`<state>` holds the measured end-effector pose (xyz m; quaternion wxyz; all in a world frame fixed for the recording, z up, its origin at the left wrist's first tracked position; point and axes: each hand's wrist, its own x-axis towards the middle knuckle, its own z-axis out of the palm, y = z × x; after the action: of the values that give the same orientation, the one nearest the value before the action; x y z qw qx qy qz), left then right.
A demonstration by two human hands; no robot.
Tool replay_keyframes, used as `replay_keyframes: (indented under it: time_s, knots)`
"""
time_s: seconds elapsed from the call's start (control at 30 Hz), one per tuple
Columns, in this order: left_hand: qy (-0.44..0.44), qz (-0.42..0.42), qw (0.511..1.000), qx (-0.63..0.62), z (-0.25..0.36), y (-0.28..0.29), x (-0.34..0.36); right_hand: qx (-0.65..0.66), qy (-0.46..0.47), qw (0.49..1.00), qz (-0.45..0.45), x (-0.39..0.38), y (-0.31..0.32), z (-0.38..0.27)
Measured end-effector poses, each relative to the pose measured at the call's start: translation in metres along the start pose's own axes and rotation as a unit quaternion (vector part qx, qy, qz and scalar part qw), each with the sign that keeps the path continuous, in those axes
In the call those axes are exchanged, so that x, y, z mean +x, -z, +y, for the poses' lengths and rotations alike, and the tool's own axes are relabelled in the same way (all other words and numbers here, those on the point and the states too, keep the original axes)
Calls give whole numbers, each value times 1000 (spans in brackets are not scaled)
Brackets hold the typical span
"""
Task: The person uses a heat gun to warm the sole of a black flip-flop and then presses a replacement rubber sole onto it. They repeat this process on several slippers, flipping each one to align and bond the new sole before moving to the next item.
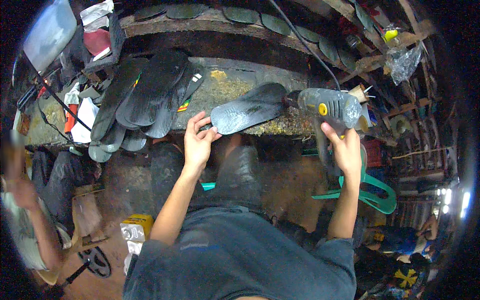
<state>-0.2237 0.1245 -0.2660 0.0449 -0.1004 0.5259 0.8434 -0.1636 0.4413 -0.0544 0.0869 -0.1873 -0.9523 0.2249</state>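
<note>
A black, glossy shoe sole [247, 111] lies tilted near the front edge of the workbench [220, 75]. At its left, rounded end, the curled fingers and thumb of my left hand [197, 142] hold the edge. My right hand [346, 150] grips a grey pistol-shaped power tool [330, 106] with side vents and a round yellow badge. The tool's dark front end points left, right up against the sole's far end; whether they touch, I cannot tell. Most of my right fingers are hidden. Left of my left hand, several black soles [152, 95] are piled, overhanging the bench edge.
More soles [240, 15] line a wooden shelf along the back. A dark cable [312, 47] hangs down behind the power tool. A green plastic chair [377, 192] stands below my right arm. At the far left, another person's arm [37, 220] shows. A yellow box [137, 222] sits by my left elbow.
</note>
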Motion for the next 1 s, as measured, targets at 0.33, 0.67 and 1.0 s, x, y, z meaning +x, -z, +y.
replay_keyframes:
  time_s: [0.33,0.67,1.0]
  knots:
    - [18,21,998,-54,-3,3,-3,65,16,998,-12,39,-20,2]
    - [26,31,993,-108,0,6,-10,181,21,977,-113,24,-22,-11]
    - [8,30,985,-170,-3,5,-16,218,66,953,-200,4,-24,-44]
